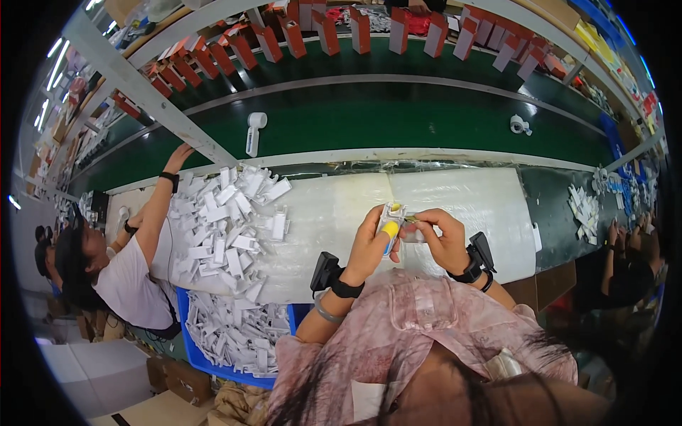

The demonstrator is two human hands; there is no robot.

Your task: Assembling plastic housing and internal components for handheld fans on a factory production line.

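Note:
My left hand [368, 245] is closed around a small white plastic part [393, 214], held up above the padded table top. Yellow covers show on the thumb and a fingertip of that hand, and a bit of blue shows below the thumb. My right hand [442, 241] is pinched at the part's right side. Between its fingertips is something small and thin, too small to name. A large heap of similar white plastic parts [227, 213] lies on the table to the left. More of them fill a blue bin [186, 334] below it.
Beyond the table runs a green conveyor belt [341, 117] carrying a white handheld device [254, 133] and a round white part [520, 126]. Red and white boxes [328, 34] stand in a row behind. A co-worker [128, 277] reaches toward the belt at left. A metal post [156, 99] rises front left.

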